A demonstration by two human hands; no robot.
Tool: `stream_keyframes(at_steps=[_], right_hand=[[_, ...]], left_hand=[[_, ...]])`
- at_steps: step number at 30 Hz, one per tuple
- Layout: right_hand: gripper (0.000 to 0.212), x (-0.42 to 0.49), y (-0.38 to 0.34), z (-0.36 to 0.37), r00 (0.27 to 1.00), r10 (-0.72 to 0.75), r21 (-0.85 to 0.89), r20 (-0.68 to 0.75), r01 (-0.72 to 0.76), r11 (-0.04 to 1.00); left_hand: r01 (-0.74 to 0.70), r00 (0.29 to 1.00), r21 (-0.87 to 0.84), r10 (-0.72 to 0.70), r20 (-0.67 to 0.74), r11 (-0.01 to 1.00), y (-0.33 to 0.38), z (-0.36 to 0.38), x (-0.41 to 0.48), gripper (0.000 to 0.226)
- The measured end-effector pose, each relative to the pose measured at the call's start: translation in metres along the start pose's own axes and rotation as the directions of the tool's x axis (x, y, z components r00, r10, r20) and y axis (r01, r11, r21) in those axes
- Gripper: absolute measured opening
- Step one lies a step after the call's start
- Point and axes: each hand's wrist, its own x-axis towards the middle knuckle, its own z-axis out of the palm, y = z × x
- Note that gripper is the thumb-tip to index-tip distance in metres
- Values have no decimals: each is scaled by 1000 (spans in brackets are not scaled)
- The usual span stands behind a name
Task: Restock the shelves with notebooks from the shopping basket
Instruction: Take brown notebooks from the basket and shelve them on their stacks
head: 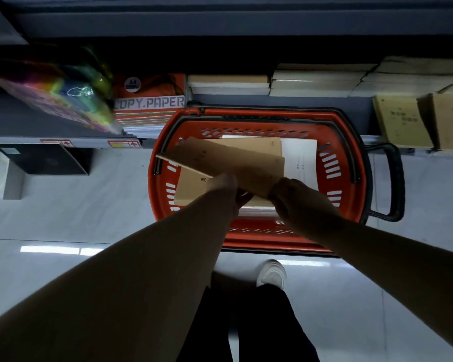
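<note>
Seen from above, a person stands over a red shopping basket set on a pale tiled floor against the foot of a shelf unit, both bare arms reaching down into it. The right hand is clamped around the near right corner of a brown kraft-covered notebook, fingers wrapped over its edge. The left hand touches the same notebook along its near edge, fingers curled beneath it; how firmly it grips cannot be told.

The notebook is lifted clear of the basket's contents and tilted, its long axis running diagonally from the near right, at the hands, to the far left, where its free corner reaches over the basket's left rim. Its cover faces up.

Beneath it, inside the basket, lie more brown notebooks stacked flat and a white sheet or booklet on the right. The basket's black handle sticks out to the right.

On the bottom shelf beyond the basket sit flat piles of notebooks, with brown-covered ones to the right and a box marked COPY PAPER to the left. A white shoe shows near the basket.
</note>
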Motion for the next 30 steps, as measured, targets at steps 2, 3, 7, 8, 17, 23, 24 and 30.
stream_keyframes(at_steps=[2,3,7,8,17,23,24,30], right_hand=[[27,-3,-2,-7,997,46,63,56,-49,997],[27,-1,-3,-11,990,103,79,94,-110,991],[23,7,-4,-32,931,324,184,170,-353,917],[23,9,-3,-38,906,382,260,185,-420,870],[55,-4,-6,-103,808,573,381,140,-578,722],[46,-34,-29,-121,828,550,433,106,-537,724],[44,-40,-33,-122,825,556,463,99,-533,709],[39,-64,-60,-134,756,654,630,28,-521,576]], left_hand=[[-25,999,49,27,-44,999,1,0,-7,13],[-41,996,65,45,-74,997,3,-1,-10,17],[-79,988,82,89,-130,994,12,-2,-32,26],[-84,988,79,93,-121,993,15,-2,-39,24],[-177,977,205,197,-79,963,33,1,-91,34],[-215,949,340,278,-150,916,46,-2,-108,35],[-213,949,353,278,-146,911,48,-4,-112,34],[-228,951,388,290,-110,893,59,-14,-153,28]])
